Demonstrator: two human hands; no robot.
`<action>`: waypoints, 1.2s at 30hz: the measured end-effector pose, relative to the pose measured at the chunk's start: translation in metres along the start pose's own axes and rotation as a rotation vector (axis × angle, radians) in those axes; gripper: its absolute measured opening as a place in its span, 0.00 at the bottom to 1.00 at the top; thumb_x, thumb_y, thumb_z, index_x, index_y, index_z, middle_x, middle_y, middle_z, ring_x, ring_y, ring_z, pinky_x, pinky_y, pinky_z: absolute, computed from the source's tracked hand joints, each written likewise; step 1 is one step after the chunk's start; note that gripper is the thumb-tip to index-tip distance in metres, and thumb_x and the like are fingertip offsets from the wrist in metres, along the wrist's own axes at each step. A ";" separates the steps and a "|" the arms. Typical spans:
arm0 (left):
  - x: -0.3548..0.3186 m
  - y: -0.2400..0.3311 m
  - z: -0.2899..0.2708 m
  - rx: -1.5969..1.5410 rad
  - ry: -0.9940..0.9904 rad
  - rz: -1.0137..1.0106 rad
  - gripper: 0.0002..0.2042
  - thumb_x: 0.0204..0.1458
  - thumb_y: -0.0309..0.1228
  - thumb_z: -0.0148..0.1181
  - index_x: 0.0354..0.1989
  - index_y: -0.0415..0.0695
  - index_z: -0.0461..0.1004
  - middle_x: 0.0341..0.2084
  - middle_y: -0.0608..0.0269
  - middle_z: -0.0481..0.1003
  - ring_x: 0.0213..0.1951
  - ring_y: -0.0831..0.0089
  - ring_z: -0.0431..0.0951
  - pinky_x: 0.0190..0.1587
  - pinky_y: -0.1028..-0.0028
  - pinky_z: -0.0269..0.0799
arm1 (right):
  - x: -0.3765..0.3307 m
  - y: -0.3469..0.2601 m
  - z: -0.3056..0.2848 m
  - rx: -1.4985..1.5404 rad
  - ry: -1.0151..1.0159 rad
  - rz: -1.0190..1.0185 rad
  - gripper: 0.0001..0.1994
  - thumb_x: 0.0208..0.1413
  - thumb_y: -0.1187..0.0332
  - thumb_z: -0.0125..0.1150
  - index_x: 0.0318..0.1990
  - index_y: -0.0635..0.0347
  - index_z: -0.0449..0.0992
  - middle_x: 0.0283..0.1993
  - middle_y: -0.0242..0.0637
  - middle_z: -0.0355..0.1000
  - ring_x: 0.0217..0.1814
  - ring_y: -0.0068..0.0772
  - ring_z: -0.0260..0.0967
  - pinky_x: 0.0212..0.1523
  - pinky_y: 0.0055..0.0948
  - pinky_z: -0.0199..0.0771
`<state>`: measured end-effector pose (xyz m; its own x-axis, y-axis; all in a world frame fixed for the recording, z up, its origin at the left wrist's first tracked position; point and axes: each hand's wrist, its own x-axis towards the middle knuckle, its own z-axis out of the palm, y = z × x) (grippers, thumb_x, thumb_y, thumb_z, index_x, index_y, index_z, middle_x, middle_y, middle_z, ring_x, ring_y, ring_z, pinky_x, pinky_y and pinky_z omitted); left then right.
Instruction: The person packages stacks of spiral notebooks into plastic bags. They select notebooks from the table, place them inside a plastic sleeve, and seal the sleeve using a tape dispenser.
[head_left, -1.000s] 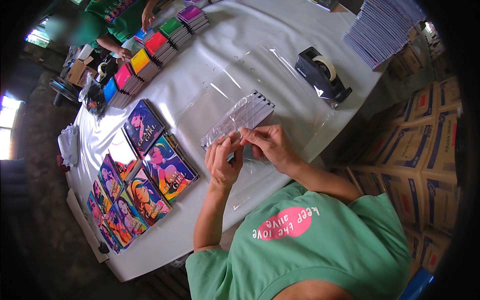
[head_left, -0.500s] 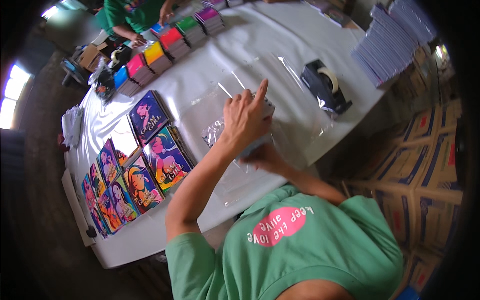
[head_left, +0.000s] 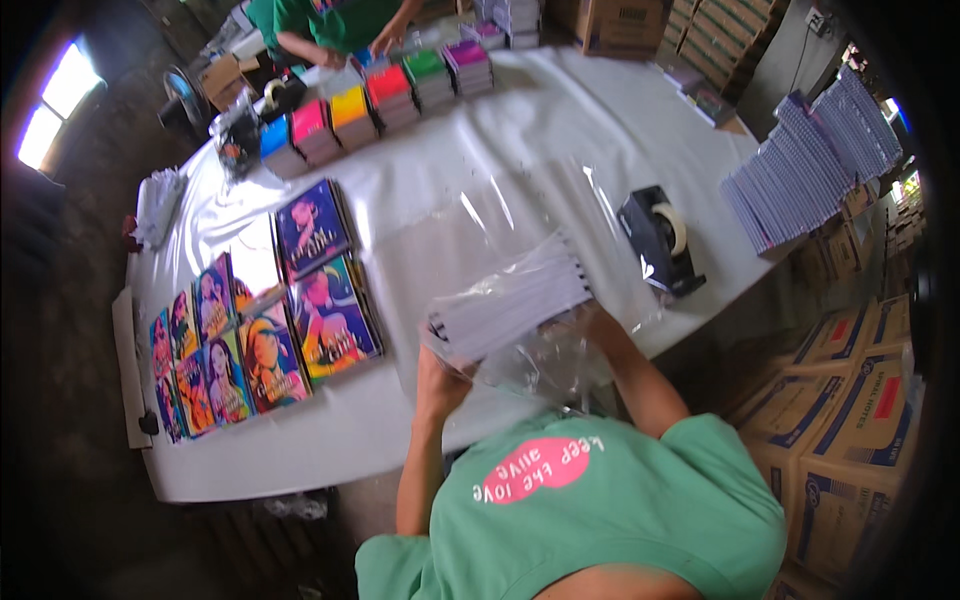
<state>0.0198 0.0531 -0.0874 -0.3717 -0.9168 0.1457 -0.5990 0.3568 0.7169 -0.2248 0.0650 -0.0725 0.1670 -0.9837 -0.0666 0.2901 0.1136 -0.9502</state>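
Observation:
A stack of spiral notebooks (head_left: 515,300), seen on its white page edges with dark coils at both ends, is loosely wrapped in clear plastic film (head_left: 540,365). My left hand (head_left: 443,375) grips the stack's left end from below, its fingers partly hidden behind the film. At the right end my right hand (head_left: 597,328) is closed on the stack, its fingers mostly covered. The bundle is tilted in front of my green shirt, over the near side of the white table (head_left: 560,120). Clear plastic sheets (head_left: 430,235) lie flat beyond it.
A black tape dispenser (head_left: 662,240) stands to the right. Notebooks with illustrated covers (head_left: 335,318) lie in rows at left. Coloured notebook stacks (head_left: 390,95) line the far side by a co-worker's hands (head_left: 390,40). More notebooks (head_left: 790,180) are piled right, above cardboard boxes (head_left: 850,410).
My left hand has come down from above the bundle to its left end. The stack has turned page edges up, and both hands now hold it nearer my body. The view has shifted.

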 end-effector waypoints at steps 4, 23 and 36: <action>-0.001 -0.020 0.017 -0.317 0.038 -0.058 0.42 0.34 0.31 0.73 0.59 0.38 0.54 0.56 0.48 0.60 0.59 0.56 0.60 0.59 0.66 0.57 | 0.029 -0.020 -0.021 -0.496 -0.098 -0.183 0.55 0.22 0.59 0.81 0.64 0.57 0.53 0.66 0.41 0.54 0.69 0.35 0.47 0.66 0.41 0.52; 0.036 0.103 -0.064 -0.174 0.807 0.795 0.21 0.30 0.53 0.71 0.31 0.54 0.77 0.39 0.65 0.68 0.57 0.58 0.62 0.65 0.41 0.34 | 0.013 -0.083 -0.006 -1.093 -0.256 -0.599 0.32 0.32 0.66 0.75 0.51 0.50 0.73 0.60 0.34 0.65 0.63 0.40 0.59 0.66 0.38 0.51; 0.047 0.041 -0.087 0.253 -0.138 0.561 0.41 0.24 0.36 0.72 0.57 0.55 0.67 0.57 0.73 0.66 0.54 0.73 0.67 0.51 0.67 0.56 | 0.039 -0.106 0.012 -1.217 -0.610 -0.517 0.35 0.24 0.66 0.76 0.51 0.33 0.74 0.64 0.32 0.58 0.65 0.41 0.53 0.65 0.40 0.53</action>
<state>0.0394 0.0095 0.0085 -0.7560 -0.5521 0.3517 -0.4293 0.8238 0.3704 -0.2379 0.0159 0.0294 0.7495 -0.6315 0.1985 -0.4694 -0.7184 -0.5133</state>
